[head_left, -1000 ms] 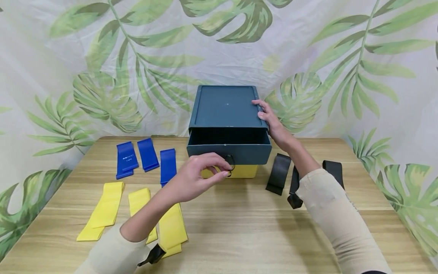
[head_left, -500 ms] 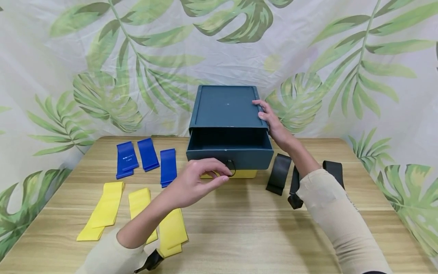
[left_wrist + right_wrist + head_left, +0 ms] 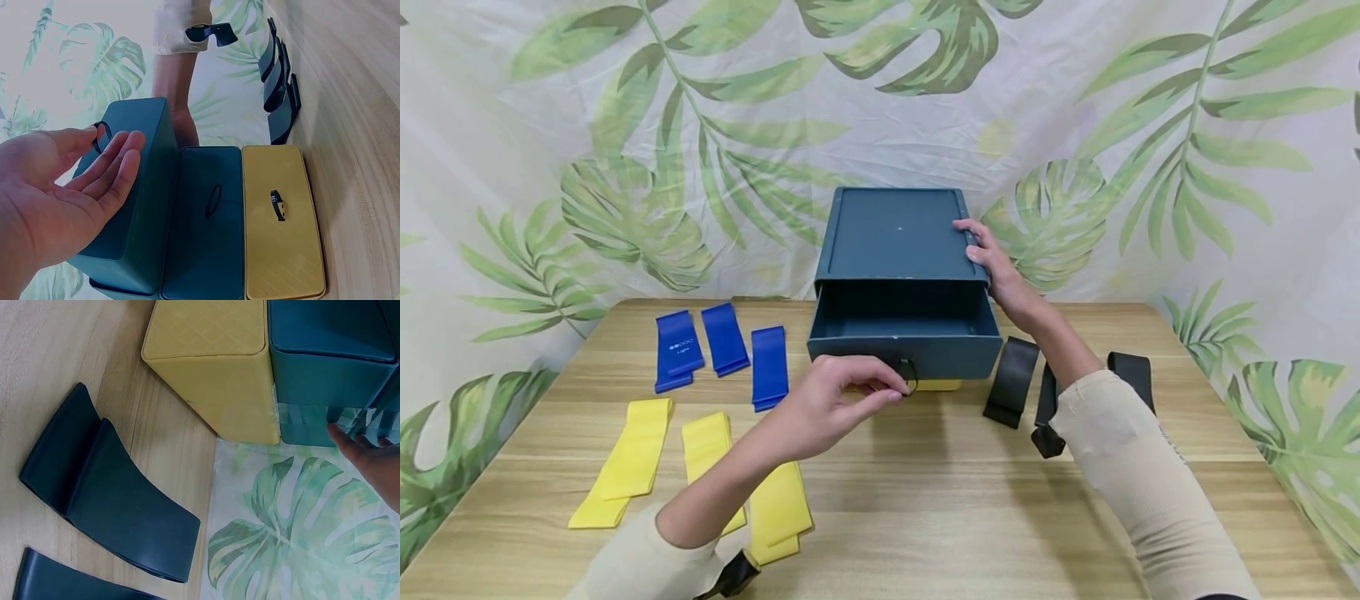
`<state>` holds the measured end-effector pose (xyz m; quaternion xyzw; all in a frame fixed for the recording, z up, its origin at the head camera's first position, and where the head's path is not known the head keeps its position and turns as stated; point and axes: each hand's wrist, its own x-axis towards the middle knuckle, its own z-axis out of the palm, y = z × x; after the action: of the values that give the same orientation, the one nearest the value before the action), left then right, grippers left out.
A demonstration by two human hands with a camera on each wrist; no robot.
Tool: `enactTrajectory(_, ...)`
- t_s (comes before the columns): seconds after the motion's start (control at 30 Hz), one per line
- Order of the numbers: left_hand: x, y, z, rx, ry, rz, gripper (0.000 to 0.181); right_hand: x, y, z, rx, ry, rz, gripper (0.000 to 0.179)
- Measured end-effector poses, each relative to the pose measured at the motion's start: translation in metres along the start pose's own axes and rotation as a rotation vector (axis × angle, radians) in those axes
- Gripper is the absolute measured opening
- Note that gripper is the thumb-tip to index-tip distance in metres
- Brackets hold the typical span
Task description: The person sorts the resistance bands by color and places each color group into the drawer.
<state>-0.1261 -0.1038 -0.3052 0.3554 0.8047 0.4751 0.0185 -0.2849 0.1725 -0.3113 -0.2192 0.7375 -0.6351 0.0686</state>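
Left hand (image 3: 829,408) pinching the black loop pull (image 3: 912,379) on the top drawer (image 3: 857,356), thumb and index finger on the loop; remaining fingers loosely bent in the left wrist view, off the pull. Right hand (image 3: 1000,265) wide, resting on the top right edge of the blue drawer cabinet (image 3: 898,237), fingers over the edge, not closed around anything.

Cabinet stands at the back of the wood-grain counter (image 3: 940,508), roughly centered. Top drawer blue, pulled well out, dark blue inside walls visible. Below it, per the left wrist view, a blue middle drawer (image 3: 203,256) and a yellow bottom drawer (image 3: 284,250), both pushed in, each with its own black pull on the front.

Left of cabinet: three blue bands (image 3: 725,337), folded flat, side by side; leftmost has white print, too small to read surely. Nearer the person: three yellow bands (image 3: 634,450), also folded; left forearm crosses in front of the middle and right ones. Right of cabinet: three black bands (image 3: 1011,379), partly behind the right forearm. Beige sleeves (image 3: 1150,479) on both arms, black strap (image 3: 739,573) at the left one. Leaf-print backdrop (image 3: 760,108) behind everything.
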Motion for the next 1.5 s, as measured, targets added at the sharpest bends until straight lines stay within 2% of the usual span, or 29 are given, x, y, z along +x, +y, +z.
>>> enactTrajectory(0.3, -0.001, 0.001, -0.002, -0.019, -0.025, 0.020, 0.012, -0.001, 0.000, 0.000, -0.004, 0.001, 0.002, 0.065)
enactTrajectory(0.47, -0.002, -0.002, -0.007, -0.050, -0.067, 0.020, 0.017, -0.001, 0.000, 0.000, -0.005, 0.000, -0.001, 0.066)
enactTrajectory(0.63, -0.008, -0.002, -0.020, -0.100, -0.098, -0.028, 0.024, 0.001, 0.001, 0.000, 0.000, -0.002, 0.000, 0.067)
enactTrajectory(0.77, -0.016, -0.005, -0.035, -0.132, -0.104, 0.007, 0.023, 0.002, 0.002, 0.001, -0.004, -0.003, 0.002, 0.067)
enactTrajectory(0.83, -0.020, -0.006, -0.044, -0.141, -0.104, 0.046, 0.021, 0.002, 0.002, 0.001, -0.008, 0.000, 0.000, 0.067)
enactTrajectory(0.97, -0.028, -0.006, -0.064, -0.169, -0.066, 0.100, 0.018, 0.002, 0.002, 0.001, -0.008, 0.002, -0.004, 0.067)
enactTrajectory(1.03, -0.032, -0.007, -0.075, -0.184, -0.005, 0.124, 0.016, 0.002, 0.001, 0.001, -0.008, 0.002, -0.006, 0.067)
enactTrajectory(1.1, -0.035, -0.010, -0.084, -0.181, 0.077, 0.121, 0.014, 0.002, 0.001, 0.001, -0.007, 0.002, -0.006, 0.066)
enactTrajectory(1.17, -0.038, -0.015, -0.091, -0.146, 0.168, 0.077, 0.014, 0.002, 0.001, 0.001, -0.005, 0.004, -0.006, 0.066)
enactTrajectory(1.27, -0.039, -0.030, -0.100, -0.039, 0.255, -0.062, 0.011, 0.001, 0.001, 0.001, -0.004, 0.008, -0.004, 0.066)
enactTrajectory(1.37, -0.038, -0.052, -0.106, 0.076, 0.265, -0.188, 0.013, 0.000, 0.001, 0.001, -0.008, 0.011, -0.006, 0.066)
enactTrajectory(1.5, -0.035, -0.085, -0.112, 0.187, 0.244, -0.272, 0.018, 0.001, 0.002, 0.001, -0.013, 0.009, -0.005, 0.066)
